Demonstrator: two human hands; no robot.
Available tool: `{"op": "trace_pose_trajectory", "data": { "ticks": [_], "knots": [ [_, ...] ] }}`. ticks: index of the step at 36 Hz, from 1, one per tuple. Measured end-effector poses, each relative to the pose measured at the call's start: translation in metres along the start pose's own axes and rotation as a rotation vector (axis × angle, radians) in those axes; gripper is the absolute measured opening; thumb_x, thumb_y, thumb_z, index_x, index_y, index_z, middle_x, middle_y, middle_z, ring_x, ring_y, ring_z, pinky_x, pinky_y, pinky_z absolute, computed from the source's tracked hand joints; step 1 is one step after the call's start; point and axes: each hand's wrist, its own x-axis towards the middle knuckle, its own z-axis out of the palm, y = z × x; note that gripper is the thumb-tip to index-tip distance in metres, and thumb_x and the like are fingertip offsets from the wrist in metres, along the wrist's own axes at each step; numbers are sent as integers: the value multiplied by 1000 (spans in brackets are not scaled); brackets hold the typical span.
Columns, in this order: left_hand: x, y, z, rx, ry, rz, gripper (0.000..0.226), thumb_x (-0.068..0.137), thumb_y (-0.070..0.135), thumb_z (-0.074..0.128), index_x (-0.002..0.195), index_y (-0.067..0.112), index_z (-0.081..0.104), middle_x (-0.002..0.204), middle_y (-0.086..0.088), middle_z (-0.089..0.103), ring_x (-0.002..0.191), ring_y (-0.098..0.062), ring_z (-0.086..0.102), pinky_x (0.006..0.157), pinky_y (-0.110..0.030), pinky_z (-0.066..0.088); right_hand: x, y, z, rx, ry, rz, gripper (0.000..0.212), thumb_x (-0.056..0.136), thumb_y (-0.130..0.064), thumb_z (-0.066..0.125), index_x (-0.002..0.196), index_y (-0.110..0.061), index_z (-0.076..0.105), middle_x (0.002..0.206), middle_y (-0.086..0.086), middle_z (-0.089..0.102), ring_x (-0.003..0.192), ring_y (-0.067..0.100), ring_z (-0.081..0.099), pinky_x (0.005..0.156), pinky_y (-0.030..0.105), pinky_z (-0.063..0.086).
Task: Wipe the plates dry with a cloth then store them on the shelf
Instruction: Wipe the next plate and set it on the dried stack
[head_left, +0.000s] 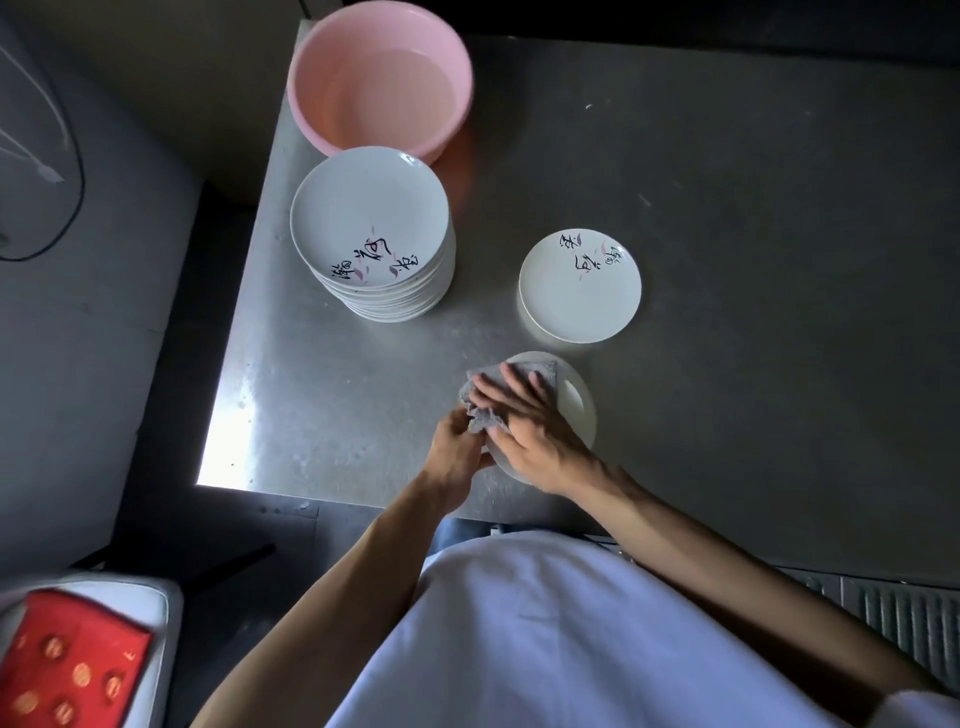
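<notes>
The person is wiping one plate (577, 402) at the near edge of the metal table (727, 197), just in front of their body. The right hand (530, 428) lies flat on a grey cloth (484, 423), fingers straight and spread, pressing it onto the plate rather than gripping it. The left hand (457, 447) has its fingers curled round the plate's near-left rim and steadies it; whether it also pinches a corner of the cloth cannot be told.

To do this well, the flat hand should probably sweep the cloth in circles across the whole face, out to the bare right rim that the cloth does not cover. The left hand would turn the plate a little at a time. The underside likely needs a pass too, with a firm hold so the wet plate does not slip off the table edge.

A tall stack of plates (369, 223) stands to the far left. A single plate (579, 286) lies alone, just beyond the one being wiped. A pink basin (332, 67) sits at the far left corner, touching the stack or nearly so. No shelf is in view.
</notes>
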Motion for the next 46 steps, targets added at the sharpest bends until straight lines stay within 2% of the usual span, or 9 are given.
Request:
{"op": "trace_pose_trajectory", "data": {
  "ticks": [8, 13, 16, 23, 27, 30, 34, 39, 46],
  "knots": [
    [4, 5, -2, -172, 6, -116, 21, 101, 10, 48, 111, 18, 65, 95, -5, 66, 85, -21, 64, 75, -38, 59, 16, 8, -16, 317, 377, 1008, 60, 91, -43, 26, 116, -2, 61, 126, 22, 61, 121, 38, 53, 109, 50, 32],
    [5, 13, -4, -82, -72, -104, 28, 100, 15, 54, 123, 19, 68, 106, -5, 72, 92, -21, 68, 71, -33, 58, 3, -11, -14, 214, 341, 284, 44, 103, -28, 36, 137, -10, 55, 136, 11, 57, 127, 32, 49, 110, 51, 35],
    [1, 15, -4, -73, -121, -65, 30, 86, 13, 60, 115, 15, 69, 100, -8, 75, 90, -22, 71, 73, -38, 60, -3, -17, -11, 127, 72, -2, 50, 104, -30, 32, 148, -12, 46, 158, 4, 39, 150, 27, 24, 122, 41, 11],
    [4, 12, -5, -83, -92, -87, 27, 105, 14, 55, 130, 17, 65, 106, -3, 70, 85, -14, 67, 70, -39, 60, 16, 4, -13, 157, 349, 820, 61, 94, -40, 23, 133, -8, 59, 132, 15, 61, 124, 36, 54, 104, 49, 36],
    [3, 14, -2, -69, -118, -70, 29, 105, 10, 53, 131, 14, 67, 110, -6, 72, 94, -18, 69, 73, -40, 60, 8, -5, -19, 3, 316, 300, 42, 97, -26, 39, 135, -16, 54, 138, 10, 56, 125, 32, 50, 107, 49, 37],
    [1, 14, -2, -30, -128, -61, 31, 102, -2, 50, 109, 14, 75, 105, -11, 76, 94, -23, 72, 78, -45, 61, -7, -6, -8, 10, 79, 17, 48, 103, -29, 35, 147, -14, 49, 160, 3, 37, 151, 27, 22, 124, 43, 10],
    [1, 7, -2, -63, -131, -65, 27, 104, 4, 51, 123, 10, 69, 109, -12, 73, 97, -25, 69, 76, -43, 60, -13, 7, 3, -5, 172, 178, 50, 102, -29, 35, 147, -10, 48, 158, 5, 40, 149, 27, 28, 121, 44, 16],
    [0, 0, 0, -241, 5, -51, 27, 100, 0, 52, 125, 8, 59, 110, -15, 66, 96, -28, 64, 70, -41, 58, 4, 9, -8, 260, 455, 910, 32, 104, -17, 41, 125, -2, 60, 125, 22, 62, 120, 38, 51, 107, 46, 33],
    [0, 11, -14, -27, -28, -32, 24, 103, 8, 52, 119, 14, 68, 104, -6, 74, 95, -20, 68, 82, -37, 58, -3, -14, -5, 284, 309, 199, 43, 104, -24, 37, 144, -15, 49, 152, 3, 44, 144, 23, 34, 121, 42, 21]
  ]
}}
